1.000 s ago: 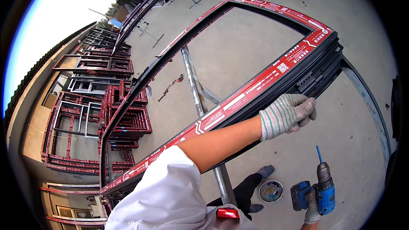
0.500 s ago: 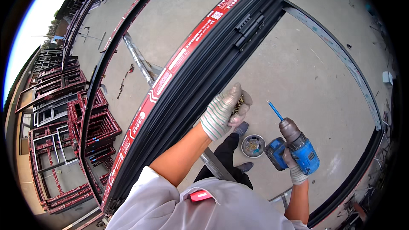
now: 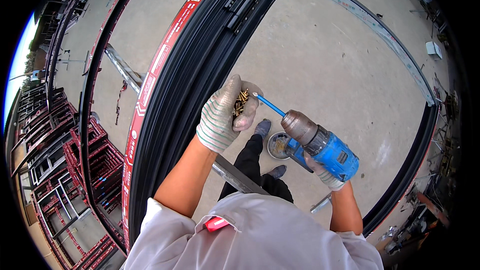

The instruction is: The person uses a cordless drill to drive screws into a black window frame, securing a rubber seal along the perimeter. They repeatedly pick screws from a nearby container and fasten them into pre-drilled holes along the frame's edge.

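Note:
Cupped in my gloved left hand (image 3: 222, 112) is a small pile of brass-coloured screws (image 3: 241, 102); its fingers curl round them. My right hand (image 3: 325, 172), also gloved, grips the handle of a blue cordless drill (image 3: 332, 152). A long blue driver bit (image 3: 270, 103) points from the chuck toward the left hand, its tip close beside the fingers; whether it touches them or a screw I cannot tell. To the left of the left hand runs a dark metal frame (image 3: 200, 45) with red printed film, bearing a black hinge (image 3: 242, 10).
Below the drill, a round bowl (image 3: 276, 146) of small parts stands on the concrete floor near my feet. A metal support bar (image 3: 237, 175) crosses under the frame. Stacked red and black frames (image 3: 97, 165) lie at left. A pale film-covered bar (image 3: 370, 27) curves along the far right.
My right hand has brought the drill up and left, so the bit tip is now beside my left hand. The view has shifted, and the left hand shows further left, still holding the screws.

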### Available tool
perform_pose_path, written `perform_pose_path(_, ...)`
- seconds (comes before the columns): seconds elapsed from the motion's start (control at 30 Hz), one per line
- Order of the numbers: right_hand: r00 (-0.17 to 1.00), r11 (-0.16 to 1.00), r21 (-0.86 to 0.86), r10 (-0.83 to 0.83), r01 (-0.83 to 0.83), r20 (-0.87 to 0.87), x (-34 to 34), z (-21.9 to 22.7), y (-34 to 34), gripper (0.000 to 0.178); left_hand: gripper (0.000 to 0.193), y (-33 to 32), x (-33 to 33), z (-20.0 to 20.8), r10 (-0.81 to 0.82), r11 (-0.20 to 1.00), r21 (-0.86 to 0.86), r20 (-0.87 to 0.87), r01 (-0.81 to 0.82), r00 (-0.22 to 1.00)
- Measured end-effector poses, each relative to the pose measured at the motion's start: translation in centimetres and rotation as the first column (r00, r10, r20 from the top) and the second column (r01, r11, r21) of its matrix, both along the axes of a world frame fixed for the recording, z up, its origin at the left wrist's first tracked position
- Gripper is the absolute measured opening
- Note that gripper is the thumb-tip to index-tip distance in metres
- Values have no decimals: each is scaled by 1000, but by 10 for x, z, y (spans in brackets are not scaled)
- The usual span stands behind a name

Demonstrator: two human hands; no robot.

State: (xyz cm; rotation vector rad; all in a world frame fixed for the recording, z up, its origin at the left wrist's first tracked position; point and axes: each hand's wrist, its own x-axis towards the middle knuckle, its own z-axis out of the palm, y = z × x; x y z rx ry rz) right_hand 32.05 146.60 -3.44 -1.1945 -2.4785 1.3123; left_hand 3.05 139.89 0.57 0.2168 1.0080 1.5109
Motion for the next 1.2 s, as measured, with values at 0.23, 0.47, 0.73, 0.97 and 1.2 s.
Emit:
perform_pose_path(0.23,995,996,-88,24,-33,-102,3,5,1,48,49,-3,4,1,60,997,-35,-50,-61,997)
perform_pose_path(0.47,974,964,-246,-147,102,-171,0,-5,-10,37,49,-1,9,-1,101,991,-77,-94,-109,990)
perform_pose_path(0.73,952,867,-482,-246,130,-185,1,-12,-9,41,51,1,13,-2,90,988,-111,-168,-110,982)
perform_pose_path(0.97,976,993,94,93,-75,-198,9,-27,-8,38,51,6,22,-3,111,973,-152,-360,-176,926)
perform_pose_path(1.2,946,866,-496,-204,54,-252,-7,-27,-5,40,51,11,23,-7,92,956,-198,-496,-215,864)
